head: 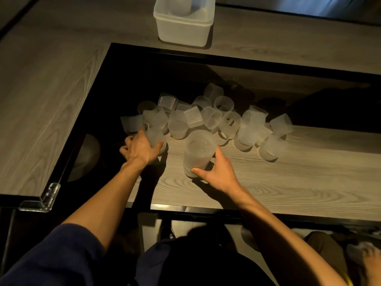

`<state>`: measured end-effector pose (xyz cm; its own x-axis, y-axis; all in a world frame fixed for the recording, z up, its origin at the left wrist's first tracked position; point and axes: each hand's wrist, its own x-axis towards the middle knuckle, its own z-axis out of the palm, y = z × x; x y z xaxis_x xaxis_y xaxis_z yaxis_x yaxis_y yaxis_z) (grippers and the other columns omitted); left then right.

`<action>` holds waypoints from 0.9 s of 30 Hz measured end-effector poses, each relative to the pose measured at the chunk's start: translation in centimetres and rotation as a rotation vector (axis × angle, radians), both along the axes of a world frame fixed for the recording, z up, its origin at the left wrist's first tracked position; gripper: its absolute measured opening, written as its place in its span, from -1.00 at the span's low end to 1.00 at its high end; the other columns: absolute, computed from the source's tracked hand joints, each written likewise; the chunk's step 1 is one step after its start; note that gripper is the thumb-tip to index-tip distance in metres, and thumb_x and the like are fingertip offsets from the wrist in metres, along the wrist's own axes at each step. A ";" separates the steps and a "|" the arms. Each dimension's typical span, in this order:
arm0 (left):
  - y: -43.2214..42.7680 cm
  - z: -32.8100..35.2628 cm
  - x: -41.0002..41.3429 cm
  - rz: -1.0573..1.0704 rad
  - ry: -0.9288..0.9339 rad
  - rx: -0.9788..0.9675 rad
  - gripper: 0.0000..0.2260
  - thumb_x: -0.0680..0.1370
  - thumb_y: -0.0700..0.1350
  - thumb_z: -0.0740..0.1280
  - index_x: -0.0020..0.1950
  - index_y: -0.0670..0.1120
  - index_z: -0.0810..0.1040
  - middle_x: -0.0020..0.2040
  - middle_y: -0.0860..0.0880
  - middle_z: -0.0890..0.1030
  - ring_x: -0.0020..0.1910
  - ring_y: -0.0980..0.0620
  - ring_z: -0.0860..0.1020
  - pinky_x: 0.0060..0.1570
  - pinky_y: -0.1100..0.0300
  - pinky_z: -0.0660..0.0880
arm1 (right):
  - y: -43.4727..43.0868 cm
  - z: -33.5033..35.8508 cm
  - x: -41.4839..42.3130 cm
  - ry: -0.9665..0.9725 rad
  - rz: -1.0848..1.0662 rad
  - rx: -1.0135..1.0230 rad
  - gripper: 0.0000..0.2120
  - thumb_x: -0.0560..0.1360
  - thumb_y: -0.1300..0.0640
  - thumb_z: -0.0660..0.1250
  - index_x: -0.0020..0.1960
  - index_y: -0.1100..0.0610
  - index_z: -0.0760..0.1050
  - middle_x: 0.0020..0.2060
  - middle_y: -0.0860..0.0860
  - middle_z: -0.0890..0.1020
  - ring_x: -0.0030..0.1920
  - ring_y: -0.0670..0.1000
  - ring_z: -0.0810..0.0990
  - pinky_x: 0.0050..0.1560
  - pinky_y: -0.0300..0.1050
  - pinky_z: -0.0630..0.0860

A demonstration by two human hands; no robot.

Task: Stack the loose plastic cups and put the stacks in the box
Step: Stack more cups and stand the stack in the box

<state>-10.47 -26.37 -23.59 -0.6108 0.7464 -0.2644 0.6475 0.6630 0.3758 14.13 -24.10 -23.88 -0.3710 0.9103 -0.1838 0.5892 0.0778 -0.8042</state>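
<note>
Several loose translucent plastic cups [210,118] lie jumbled on the low wooden shelf [288,182], some upright, some on their sides. My right hand [218,172] grips an upright stack of ribbed cups [198,153] near its base. To the left, my left hand [140,149] curls around a single frosted cup [156,137] at the near left of the pile. The white plastic box [183,27] stands on the upper table surface at the back, with a stack of cups [181,5] inside it.
A black frame edges the sunken shelf [185,56]. The grey wood tabletop [41,100] surrounds it to the left and back. A clear corner guard [45,199] sits at the table's near left corner. Another person's foot [369,263] shows at the bottom right.
</note>
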 end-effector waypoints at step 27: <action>1.0 1.2 -0.4 0.156 -0.349 0.501 -0.30 0.41 0.27 0.43 0.46 -0.02 0.41 0.33 -0.06 0.50 0.25 -0.10 0.51 0.18 0.08 0.54 | -0.3 0.0 0.1 0.024 -0.012 -0.019 -0.13 0.32 0.00 0.66 0.48 -0.02 0.26 0.35 -0.07 0.52 0.31 -0.13 0.42 0.26 -0.22 0.37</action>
<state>-10.83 -25.34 -22.39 -0.6629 0.7407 -0.1095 0.3406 0.4285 0.8369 14.25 -24.39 -23.92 -0.3649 0.9109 -0.1928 0.5708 0.0552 -0.8193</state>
